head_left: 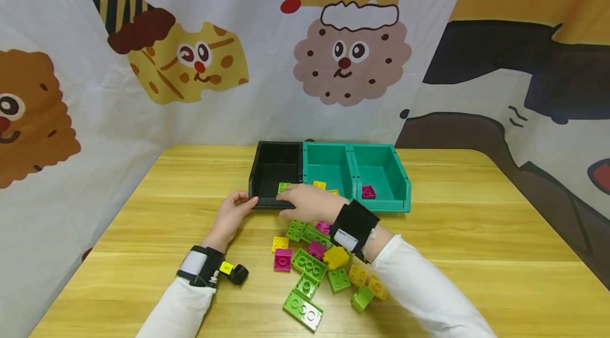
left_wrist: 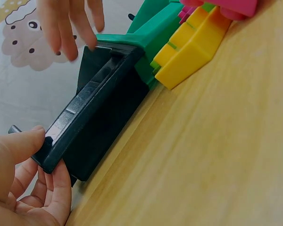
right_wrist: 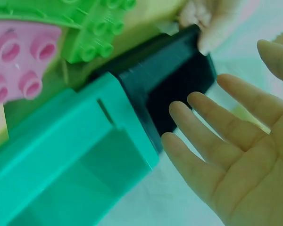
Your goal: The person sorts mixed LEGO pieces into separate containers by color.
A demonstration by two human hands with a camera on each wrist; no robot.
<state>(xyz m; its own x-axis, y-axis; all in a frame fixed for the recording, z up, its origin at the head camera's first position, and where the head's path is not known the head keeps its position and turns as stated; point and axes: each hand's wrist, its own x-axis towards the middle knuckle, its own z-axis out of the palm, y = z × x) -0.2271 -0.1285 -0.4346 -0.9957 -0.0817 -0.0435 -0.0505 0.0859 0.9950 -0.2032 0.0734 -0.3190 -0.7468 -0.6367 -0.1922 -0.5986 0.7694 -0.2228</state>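
My left hand pinches the front left corner of a black bin, thumb on the rim and fingers curled beneath it in the left wrist view. Over the front edge of that bin hovers my right hand. Its fingers are spread and straight in the right wrist view, with nothing in the palm. A green toy brick lies inside the black bin, partly hidden by the right hand. In front of the bins, loose bricks lie on the table, among them a magenta brick and a long green brick.
Two joined teal bins stand right of the black one. The middle bin holds yellow bricks, and the right bin a magenta brick. A printed curtain hangs behind the wooden table.
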